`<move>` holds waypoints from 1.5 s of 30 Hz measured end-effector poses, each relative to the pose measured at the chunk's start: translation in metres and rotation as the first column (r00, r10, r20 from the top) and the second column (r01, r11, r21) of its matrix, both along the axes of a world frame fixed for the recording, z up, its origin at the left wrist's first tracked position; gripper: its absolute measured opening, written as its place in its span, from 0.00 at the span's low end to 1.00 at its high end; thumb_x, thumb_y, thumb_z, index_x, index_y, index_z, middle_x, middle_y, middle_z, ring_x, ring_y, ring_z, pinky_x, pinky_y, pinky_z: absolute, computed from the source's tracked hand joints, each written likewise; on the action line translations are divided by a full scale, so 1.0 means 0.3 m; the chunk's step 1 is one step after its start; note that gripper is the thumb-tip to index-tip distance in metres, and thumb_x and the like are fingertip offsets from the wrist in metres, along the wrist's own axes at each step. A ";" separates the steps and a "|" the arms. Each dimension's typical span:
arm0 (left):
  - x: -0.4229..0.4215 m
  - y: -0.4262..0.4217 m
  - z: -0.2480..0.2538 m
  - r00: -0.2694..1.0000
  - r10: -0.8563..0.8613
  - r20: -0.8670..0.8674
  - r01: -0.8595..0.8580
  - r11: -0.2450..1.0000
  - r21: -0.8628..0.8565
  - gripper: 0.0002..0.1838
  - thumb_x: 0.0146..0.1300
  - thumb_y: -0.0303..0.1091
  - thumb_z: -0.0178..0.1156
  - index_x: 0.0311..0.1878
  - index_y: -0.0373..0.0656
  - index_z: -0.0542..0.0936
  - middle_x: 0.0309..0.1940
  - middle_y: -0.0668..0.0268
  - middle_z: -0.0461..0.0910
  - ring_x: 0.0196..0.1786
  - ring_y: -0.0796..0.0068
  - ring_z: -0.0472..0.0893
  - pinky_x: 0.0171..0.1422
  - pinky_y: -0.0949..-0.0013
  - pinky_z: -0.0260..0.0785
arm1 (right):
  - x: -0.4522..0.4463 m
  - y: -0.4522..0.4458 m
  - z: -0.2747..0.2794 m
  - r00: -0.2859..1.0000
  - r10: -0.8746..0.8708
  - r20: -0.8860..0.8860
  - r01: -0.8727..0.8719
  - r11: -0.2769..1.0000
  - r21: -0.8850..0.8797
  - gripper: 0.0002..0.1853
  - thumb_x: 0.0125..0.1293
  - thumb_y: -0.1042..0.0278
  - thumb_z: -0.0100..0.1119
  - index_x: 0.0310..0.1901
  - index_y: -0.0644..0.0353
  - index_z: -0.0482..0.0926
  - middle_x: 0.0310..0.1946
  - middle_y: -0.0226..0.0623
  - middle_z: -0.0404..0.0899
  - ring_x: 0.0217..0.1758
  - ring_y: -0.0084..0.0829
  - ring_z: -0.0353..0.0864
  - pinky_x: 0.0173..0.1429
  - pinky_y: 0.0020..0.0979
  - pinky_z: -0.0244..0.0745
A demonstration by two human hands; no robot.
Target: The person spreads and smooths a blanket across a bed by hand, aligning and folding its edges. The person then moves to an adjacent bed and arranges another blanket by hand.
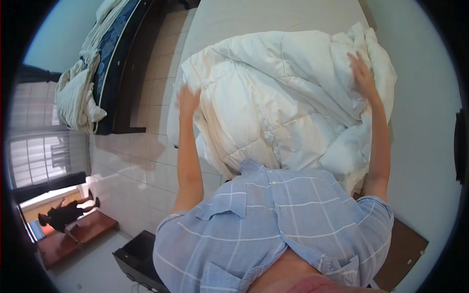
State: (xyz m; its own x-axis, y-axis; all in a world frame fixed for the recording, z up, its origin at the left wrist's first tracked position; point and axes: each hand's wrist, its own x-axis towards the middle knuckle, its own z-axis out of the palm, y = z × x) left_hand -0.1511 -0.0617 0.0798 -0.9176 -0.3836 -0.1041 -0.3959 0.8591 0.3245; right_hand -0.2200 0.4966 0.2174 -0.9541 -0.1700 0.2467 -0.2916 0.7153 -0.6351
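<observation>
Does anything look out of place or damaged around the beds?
The white comforter lies crumpled across the near part of the bed, and bedding on the other bed is bunched rather than spread flat. No damage shows.

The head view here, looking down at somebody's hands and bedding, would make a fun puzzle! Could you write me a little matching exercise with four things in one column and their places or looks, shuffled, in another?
Column one
1. comforter
2. left hand
3. shirt
4. right hand

Column two
a. light blue with white lines
b. toward the right side of the bedding, fingers spread
c. white, quilted and rumpled
d. by the left edge of the bedding

Right pairs: 1-c, 2-d, 3-a, 4-b
</observation>
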 end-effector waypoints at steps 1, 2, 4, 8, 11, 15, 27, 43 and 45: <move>0.101 0.000 -0.024 0.979 0.118 0.168 -0.139 0.983 0.117 0.41 0.54 0.58 0.50 0.61 0.34 0.55 0.60 0.49 0.57 0.63 0.51 0.56 0.63 0.55 0.49 | 0.123 -0.093 0.040 0.999 0.013 0.031 -0.012 0.999 -0.035 0.19 0.63 0.65 0.45 0.55 0.56 0.67 0.62 0.45 0.54 0.65 0.39 0.52 0.64 0.31 0.50; 0.171 -0.219 -0.473 0.999 -0.035 0.031 0.029 0.985 0.167 0.44 0.54 0.60 0.48 0.59 0.26 0.55 0.56 0.41 0.60 0.61 0.51 0.59 0.63 0.61 0.52 | 0.194 -0.133 0.048 0.998 -0.049 -0.025 0.045 0.987 -0.151 0.18 0.62 0.67 0.45 0.55 0.57 0.68 0.62 0.46 0.53 0.65 0.41 0.52 0.65 0.34 0.48; 0.314 -0.038 -0.213 0.958 0.223 0.178 -0.282 0.649 0.706 0.43 0.52 0.59 0.51 0.54 0.22 0.61 0.50 0.40 0.67 0.53 0.51 0.69 0.58 0.62 0.58 | 0.309 -0.187 0.040 0.947 -0.186 -0.263 0.162 0.981 -0.107 0.19 0.58 0.71 0.48 0.53 0.58 0.69 0.62 0.47 0.52 0.65 0.45 0.51 0.66 0.39 0.45; 0.347 0.159 -0.065 0.888 0.254 0.385 -0.459 0.415 0.786 0.38 0.49 0.57 0.57 0.48 0.26 0.69 0.44 0.47 0.74 0.47 0.57 0.74 0.51 0.65 0.63 | 0.578 -0.369 -0.119 0.901 -0.106 -0.420 0.151 0.986 0.075 0.25 0.48 0.69 0.57 0.52 0.56 0.69 0.64 0.46 0.48 0.67 0.49 0.45 0.65 0.45 0.44; 0.277 0.167 -0.178 0.990 0.130 0.050 -0.127 0.688 0.714 0.36 0.46 0.57 0.60 0.45 0.29 0.73 0.40 0.52 0.76 0.44 0.65 0.75 0.48 0.69 0.64 | 0.766 -0.563 -0.258 0.993 0.114 -0.038 -0.110 0.989 0.099 0.31 0.42 0.64 0.63 0.54 0.52 0.69 0.65 0.47 0.42 0.67 0.53 0.39 0.65 0.49 0.44; 0.181 0.206 -0.062 0.987 0.104 -0.122 0.046 0.545 0.837 0.24 0.51 0.39 0.61 0.45 0.29 0.73 0.40 0.56 0.77 0.42 0.72 0.74 0.49 0.72 0.63 | 0.926 -0.719 -0.450 0.960 -0.060 0.275 0.004 0.980 0.200 0.41 0.36 0.58 0.67 0.58 0.48 0.63 0.65 0.49 0.39 0.66 0.57 0.39 0.63 0.54 0.44; -0.170 -0.181 0.584 0.866 0.321 -0.384 0.388 0.053 0.920 0.19 0.63 0.43 0.48 0.49 0.39 0.71 0.44 0.63 0.73 0.44 0.72 0.73 0.51 0.70 0.66 | 0.815 -1.115 -0.334 0.809 -0.487 0.328 0.586 0.709 -0.393 0.30 0.50 0.77 0.53 0.58 0.56 0.62 0.39 0.43 0.74 0.37 0.32 0.76 0.42 0.29 0.71; -0.985 -0.526 0.364 0.759 -0.532 -0.374 0.510 0.844 -0.166 0.27 0.54 0.50 0.56 0.45 0.33 0.73 0.43 0.55 0.75 0.49 0.60 0.73 0.53 0.55 0.62 | 1.056 -1.375 -0.347 0.900 -0.293 0.322 0.335 0.939 -0.083 0.21 0.49 0.72 0.51 0.49 0.54 0.69 0.37 0.43 0.74 0.39 0.41 0.73 0.42 0.35 0.69; -0.769 -0.205 0.121 0.542 -0.576 -0.612 0.710 0.703 -0.032 0.34 0.54 0.50 0.56 0.57 0.34 0.63 0.58 0.49 0.61 0.63 0.53 0.55 0.66 0.56 0.44 | 1.070 -1.326 -0.342 0.872 -0.405 0.276 0.448 0.887 -0.113 0.17 0.49 0.73 0.52 0.44 0.56 0.73 0.34 0.41 0.74 0.37 0.40 0.74 0.40 0.34 0.70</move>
